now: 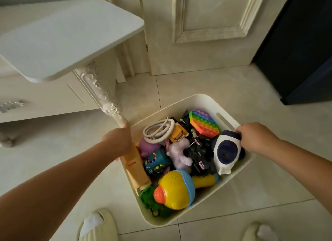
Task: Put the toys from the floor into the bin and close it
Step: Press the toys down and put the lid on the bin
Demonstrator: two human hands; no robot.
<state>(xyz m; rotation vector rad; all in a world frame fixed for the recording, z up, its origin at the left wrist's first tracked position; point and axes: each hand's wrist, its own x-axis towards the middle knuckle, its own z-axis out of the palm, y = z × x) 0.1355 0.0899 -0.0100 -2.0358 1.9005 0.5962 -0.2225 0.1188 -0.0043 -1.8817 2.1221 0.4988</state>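
Note:
A cream plastic bin (197, 99) sits low in front of me over the tiled floor, piled with toys. Among them are a rainbow pop toy (204, 123), a yellow duck-shaped toy (175, 188), a white-and-navy toy (226, 151), a purple plush (179, 154), a teal gadget (155, 162) and a coiled white rope (159, 131). My left hand (118, 140) grips the bin's left rim. My right hand (255, 138) is closed at the right rim beside the handle slot, fingers touching the white-and-navy toy. Whether the bin rests on the floor or is lifted I cannot tell.
A white cabinet with an ornate carved leg (102, 89) stands close to the bin's left corner, its top overhanging. A cream panelled door (197, 25) is behind, and dark furniture (301, 43) at the right. My two slippered feet (97, 224) show at the bottom.

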